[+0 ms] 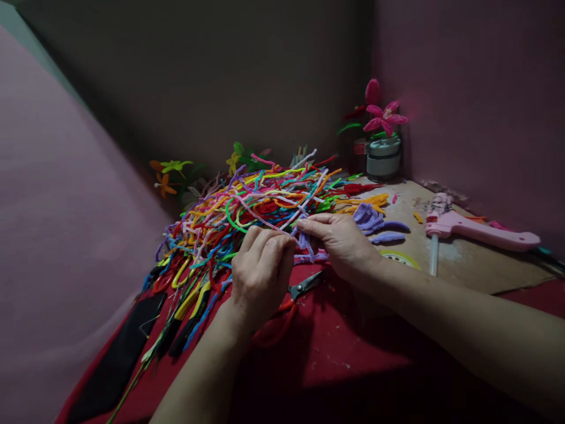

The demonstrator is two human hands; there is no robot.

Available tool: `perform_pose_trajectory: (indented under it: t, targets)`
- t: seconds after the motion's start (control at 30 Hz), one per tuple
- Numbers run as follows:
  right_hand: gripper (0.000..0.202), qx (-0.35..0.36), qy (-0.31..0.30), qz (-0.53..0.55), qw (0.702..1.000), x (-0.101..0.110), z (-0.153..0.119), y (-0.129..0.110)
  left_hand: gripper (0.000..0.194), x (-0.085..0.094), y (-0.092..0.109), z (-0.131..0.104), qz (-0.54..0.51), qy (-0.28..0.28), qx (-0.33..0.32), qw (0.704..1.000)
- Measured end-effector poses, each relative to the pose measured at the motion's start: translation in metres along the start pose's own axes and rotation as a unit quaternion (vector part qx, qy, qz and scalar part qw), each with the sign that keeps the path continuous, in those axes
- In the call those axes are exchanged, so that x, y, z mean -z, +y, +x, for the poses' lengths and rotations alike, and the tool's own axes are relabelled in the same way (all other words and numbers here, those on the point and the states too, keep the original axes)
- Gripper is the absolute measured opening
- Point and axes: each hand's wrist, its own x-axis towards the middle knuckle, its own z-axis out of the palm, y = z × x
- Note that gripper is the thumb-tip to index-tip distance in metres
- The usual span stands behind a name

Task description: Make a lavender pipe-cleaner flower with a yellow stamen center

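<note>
My right hand (346, 244) pinches a light purple pipe cleaner (305, 241) between thumb and fingers, with bent strands hanging below the fingertips. Close beside it, my left hand (263, 274) is closed, knuckles up, and its fingertips meet the same purple piece. What lies inside its curled fingers is mostly hidden. Behind both hands rises a tangled heap of multicoloured pipe cleaners (265, 197). Red-handled scissors (304, 287) lie under and between the hands, partly covered by my left one. Purple looped petals (368, 218) rest just beyond my right hand.
Right, a pink glue gun (483, 229) lies on a cardboard sheet (468, 271), near a yellow-rimmed roll (401, 259). A pink flower (385, 118) stands in a grey pot (383, 158) behind. Left are yellow-black pliers (192, 312) and a black flat object (121, 356) on red cloth (335, 353).
</note>
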Motion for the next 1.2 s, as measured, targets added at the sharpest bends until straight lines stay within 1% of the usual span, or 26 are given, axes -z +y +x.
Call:
perform_pose_trajectory:
  t: [0.1, 0.17, 0.33, 0.47, 0.57, 0.63, 0.67, 0.7, 0.73, 0.77, 0.8, 0.83, 0.87, 0.9, 0.93, 0.97, 1.0, 1.03, 1.07, 1.1, 1.13, 1.2]
  targets:
    - [0.025, -0.002, -0.002, -0.013, 1.000, -0.001, -0.001, -0.001, 0.010, 0.000, 0.000, 0.000, 0.008, 0.010, -0.004, 1.000]
    - [0.026, 0.000, -0.005, -0.014, 1.000, -0.001, -0.001, 0.000, 0.010, -0.001, -0.001, 0.000, 0.012, 0.001, -0.009, 1.000]
    - [0.027, -0.005, -0.007, -0.009, 1.000, 0.000, -0.001, -0.001, 0.007, -0.003, -0.002, -0.003, 0.037, -0.035, -0.020, 0.998]
    - [0.025, -0.027, -0.003, 0.004, 1.000, -0.001, -0.001, -0.001, 0.009, -0.004, 0.000, -0.002, 0.065, -0.070, -0.061, 0.994]
    - [0.020, -0.049, -0.004, 0.036, 0.998, -0.001, 0.000, 0.002, 0.013, -0.005, 0.001, -0.002, 0.052, -0.102, -0.081, 0.990]
    - [0.018, -0.064, -0.006, 0.054, 0.996, 0.000, 0.002, 0.005, 0.012, -0.004, 0.000, -0.002, 0.017, -0.100, -0.054, 0.993]
    - [0.018, -0.066, -0.007, 0.060, 0.996, 0.001, 0.002, 0.006, 0.011, -0.004, -0.001, -0.002, -0.005, -0.089, -0.024, 0.996]
    - [0.018, -0.064, -0.008, 0.065, 0.996, 0.001, 0.003, 0.007, 0.012, -0.003, -0.002, -0.002, -0.029, -0.076, 0.019, 0.996]
    - [0.018, -0.059, -0.008, 0.069, 0.996, 0.002, 0.004, 0.008, 0.017, -0.003, -0.003, -0.002, -0.059, -0.065, 0.076, 0.993]
    - [0.018, -0.054, -0.005, 0.074, 0.996, 0.002, 0.005, 0.008, 0.022, -0.002, -0.005, -0.001, -0.097, -0.057, 0.148, 0.983]
    - [0.018, -0.051, -0.001, 0.080, 0.996, 0.002, 0.005, 0.008, 0.027, -0.001, -0.007, -0.001, -0.146, -0.059, 0.229, 0.960]
    - [0.018, -0.049, 0.004, 0.086, 0.995, 0.002, 0.006, 0.008, 0.030, 0.000, -0.010, 0.000, -0.207, -0.075, 0.314, 0.923]
    - [0.018, -0.046, 0.007, 0.091, 0.995, 0.002, 0.006, 0.007, 0.031, 0.000, -0.012, 0.000, -0.278, -0.101, 0.394, 0.870]
    - [0.018, -0.043, 0.008, 0.095, 0.995, 0.002, 0.006, 0.007, 0.031, 0.000, -0.015, 0.000, -0.354, -0.132, 0.461, 0.803]
    - [0.019, -0.040, 0.008, 0.095, 0.995, 0.001, 0.006, 0.006, 0.030, -0.001, -0.017, 0.000, -0.425, -0.159, 0.510, 0.730]
    - [0.019, -0.036, 0.008, 0.092, 0.995, 0.001, 0.006, 0.005, 0.029, -0.001, -0.019, 0.000, -0.488, -0.178, 0.542, 0.661]
    - [0.020, -0.032, 0.007, 0.087, 0.996, 0.001, 0.005, 0.005, 0.026, -0.002, -0.020, -0.001, -0.539, -0.185, 0.560, 0.601]
    - [0.021, -0.027, 0.008, 0.079, 0.996, 0.001, 0.005, 0.004, 0.023, -0.002, -0.021, -0.001, -0.578, -0.181, 0.569, 0.556]
    - [0.021, -0.023, 0.008, 0.069, 0.997, 0.001, 0.004, 0.003, 0.021, -0.003, -0.021, -0.001, -0.601, -0.171, 0.574, 0.529]
    - [0.022, -0.020, 0.008, 0.058, 0.998, 0.001, 0.004, 0.002, 0.020, -0.003, -0.020, -0.001, -0.612, -0.160, 0.576, 0.517]
    - [0.023, -0.016, 0.008, 0.046, 0.999, 0.001, 0.003, 0.002, 0.019, -0.002, -0.019, 0.000, -0.614, -0.151, 0.578, 0.516]
    - [0.025, -0.006, 0.004, 0.025, 1.000, 0.002, 0.002, 0.002, 0.020, -0.001, -0.015, 0.002, -0.604, -0.135, 0.584, 0.525]
